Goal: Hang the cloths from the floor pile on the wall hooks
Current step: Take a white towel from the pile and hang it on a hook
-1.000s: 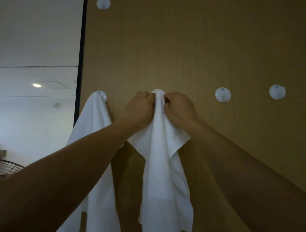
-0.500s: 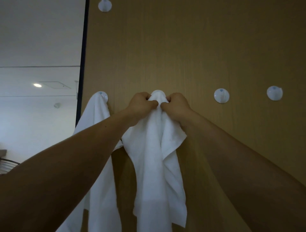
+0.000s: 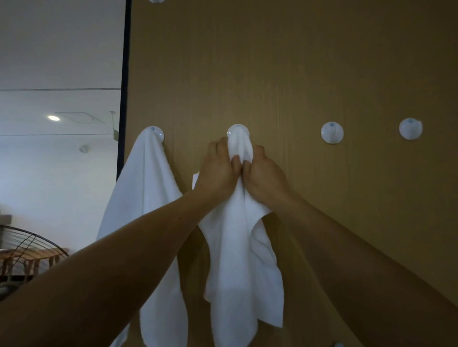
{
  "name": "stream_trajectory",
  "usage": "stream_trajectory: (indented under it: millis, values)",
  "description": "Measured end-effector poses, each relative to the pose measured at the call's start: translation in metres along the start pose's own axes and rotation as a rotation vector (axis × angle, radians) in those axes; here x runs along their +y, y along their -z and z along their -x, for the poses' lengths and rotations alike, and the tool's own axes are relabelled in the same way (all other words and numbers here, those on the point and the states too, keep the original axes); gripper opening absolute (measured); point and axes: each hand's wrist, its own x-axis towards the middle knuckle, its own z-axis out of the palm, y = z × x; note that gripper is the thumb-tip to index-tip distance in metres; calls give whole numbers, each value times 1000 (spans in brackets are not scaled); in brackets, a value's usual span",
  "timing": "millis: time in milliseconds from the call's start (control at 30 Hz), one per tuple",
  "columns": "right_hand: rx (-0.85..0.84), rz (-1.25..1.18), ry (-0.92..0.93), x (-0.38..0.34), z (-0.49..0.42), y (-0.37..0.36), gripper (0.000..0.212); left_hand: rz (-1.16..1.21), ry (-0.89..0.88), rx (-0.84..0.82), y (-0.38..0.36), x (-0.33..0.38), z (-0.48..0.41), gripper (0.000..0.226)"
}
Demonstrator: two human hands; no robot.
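Observation:
A white cloth drapes over the second white round hook on the brown wall panel. My left hand and my right hand both grip the cloth just below that hook, side by side, with the bunched top of the cloth between them. Another white cloth hangs from the first hook to the left. Two bare hooks, one and another, sit to the right in the same row.
The panel's dark left edge borders a white room with a ceiling light. A wire fan guard shows at lower left. Part of one more hook peeks in at the top edge.
Both hands have slid down the cloth from the hook's level to just below it, uncovering the cloth's top draped over the hook. The camera view has shifted slightly.

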Motion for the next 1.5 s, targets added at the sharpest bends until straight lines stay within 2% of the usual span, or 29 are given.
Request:
stream_trajectory:
  millis: [67,167,267,333,467,767,967,1200,1367,1500]
  values:
    - [35,54,6,2,8,-1,49,-95,-43,19,0,-1,7,59]
    - [112,166,1,4,18,-2,57,-378,-121,-108,2,-12,15,65]
    - [53,49,-11,5,31,-3,67,-467,-142,-204,1,-26,28,70]
    - [6,-83,-8,5,40,-3,70,-465,-139,-219,0,-33,39,72]
    - [32,-155,-77,6,59,-2,66,-411,-117,-219,-3,-33,54,77]
    - [-36,-66,-217,20,113,26,78,-426,-97,-272,14,-8,98,79]
    - [-110,-2,-233,27,167,56,80,-464,-32,-295,16,29,143,73]
    - [-221,52,-285,52,248,106,77,-406,-18,-454,-4,81,223,71]
    - [-344,149,-438,70,325,147,70,-362,3,-599,-31,119,286,73]
    - [-387,257,-585,77,387,193,69,-157,-8,-670,-57,170,327,71]
